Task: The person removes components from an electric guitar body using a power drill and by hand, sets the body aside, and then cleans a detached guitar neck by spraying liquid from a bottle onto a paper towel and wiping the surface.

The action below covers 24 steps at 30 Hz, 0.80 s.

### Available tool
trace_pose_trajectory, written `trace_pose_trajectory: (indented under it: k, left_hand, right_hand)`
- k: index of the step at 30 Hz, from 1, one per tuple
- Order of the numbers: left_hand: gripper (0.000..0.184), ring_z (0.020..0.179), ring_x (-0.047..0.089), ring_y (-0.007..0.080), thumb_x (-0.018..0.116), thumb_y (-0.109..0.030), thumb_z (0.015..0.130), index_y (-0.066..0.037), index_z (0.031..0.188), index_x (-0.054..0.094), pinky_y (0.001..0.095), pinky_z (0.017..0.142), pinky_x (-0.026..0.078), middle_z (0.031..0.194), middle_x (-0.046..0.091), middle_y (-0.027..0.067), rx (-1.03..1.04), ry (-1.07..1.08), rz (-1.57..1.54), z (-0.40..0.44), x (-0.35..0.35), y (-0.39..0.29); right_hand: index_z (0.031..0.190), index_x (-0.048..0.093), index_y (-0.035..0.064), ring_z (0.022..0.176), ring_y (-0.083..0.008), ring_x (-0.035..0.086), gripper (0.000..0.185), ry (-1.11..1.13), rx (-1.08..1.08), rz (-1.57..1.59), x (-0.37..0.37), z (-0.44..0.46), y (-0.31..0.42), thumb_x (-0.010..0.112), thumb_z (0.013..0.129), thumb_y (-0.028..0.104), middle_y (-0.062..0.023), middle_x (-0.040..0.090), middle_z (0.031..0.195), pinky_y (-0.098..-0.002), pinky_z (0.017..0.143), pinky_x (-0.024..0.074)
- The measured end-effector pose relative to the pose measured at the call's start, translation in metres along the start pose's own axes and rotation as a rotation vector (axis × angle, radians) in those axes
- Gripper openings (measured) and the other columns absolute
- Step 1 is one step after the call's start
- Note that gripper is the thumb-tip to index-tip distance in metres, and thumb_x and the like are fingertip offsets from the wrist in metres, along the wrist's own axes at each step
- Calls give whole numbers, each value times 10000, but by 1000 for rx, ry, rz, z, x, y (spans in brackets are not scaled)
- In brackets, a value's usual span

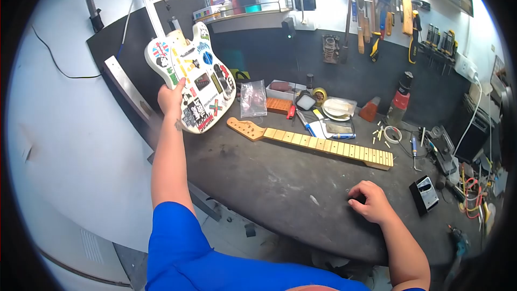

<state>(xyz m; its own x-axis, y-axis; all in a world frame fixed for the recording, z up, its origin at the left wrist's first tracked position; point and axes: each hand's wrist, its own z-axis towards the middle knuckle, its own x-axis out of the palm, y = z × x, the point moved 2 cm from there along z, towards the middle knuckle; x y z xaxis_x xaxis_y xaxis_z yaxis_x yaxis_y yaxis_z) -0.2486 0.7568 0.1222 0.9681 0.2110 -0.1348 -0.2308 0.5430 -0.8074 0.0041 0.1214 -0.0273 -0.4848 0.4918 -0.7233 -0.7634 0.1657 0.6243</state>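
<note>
My left hand (171, 98) grips the edge of a white guitar body (202, 83) covered in stickers, held upright at the left end of the dark workbench (258, 183). To its right, a light wooden guitar neck (328, 147) with a fretted fingerboard lies flat across the bench, touched by neither hand. My right hand (369, 200) rests near the bench's front edge, below the neck, with its fingers curled; whether anything is inside them is hidden.
Behind the neck are a plastic bag (253, 98), a tape roll (319, 96), white dishes (338, 109) and a red-and-black bottle (399, 99). A black box (425, 194) and tangled cables stand at the right. Tools hang on the wall.
</note>
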Motion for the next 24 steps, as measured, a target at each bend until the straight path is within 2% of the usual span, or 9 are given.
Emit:
trace_pose_trajectory:
  k: [3, 10, 12, 16, 20, 24]
  left_hand:
    - [473, 777, 769, 239, 909, -415, 825, 13, 975, 775, 391, 753, 570, 910, 802, 140, -69, -22, -15, 2, 16, -18]
    - [478, 782, 777, 259, 903, -443, 827, -14, 991, 773, 385, 744, 583, 911, 804, 132, -70, -93, 80, -20, 49, -33]
    - [483, 786, 778, 255, 906, -435, 828, -3, 996, 768, 384, 745, 584, 917, 805, 138, -73, -103, 69, -14, 58, -22]
    - [486, 794, 777, 245, 922, -402, 824, 22, 999, 759, 381, 749, 585, 938, 806, 149, -162, -96, 3, -9, 70, -10]
    - [510, 920, 774, 264, 935, -348, 829, 86, 1019, 747, 392, 838, 577, 1044, 795, 198, -260, -69, -113, -8, 76, -8]
    - [503, 917, 774, 272, 926, -333, 837, 90, 1043, 749, 394, 842, 580, 1069, 790, 204, -231, -46, -137, 3, 93, -1]
  right_hand:
    - [976, 714, 79, 913, -263, 663, 182, 9, 20, 10, -1, 2, 2, 820, 836, 128, -66, 699, 927, -394, 798, 558]
    - [968, 714, 69, 904, -267, 668, 172, 0, 18, 28, 0, 1, -3, 812, 837, 124, -76, 696, 917, -391, 806, 550]
    - [963, 719, 54, 889, -254, 671, 171, -3, 16, 47, -3, 3, -3, 807, 829, 115, -78, 691, 910, -377, 800, 542]
    - [948, 714, 73, 906, -287, 667, 154, 17, 63, 81, -8, 5, 0, 810, 840, 122, -80, 707, 916, -408, 814, 546]
    - [942, 713, 76, 891, -284, 667, 146, 16, 86, 105, -7, 4, 2, 808, 840, 121, -73, 707, 895, -406, 813, 542]
    - [939, 713, 81, 877, -279, 666, 140, -2, 40, 76, -5, 4, -3, 805, 840, 118, -66, 707, 884, -400, 796, 541]
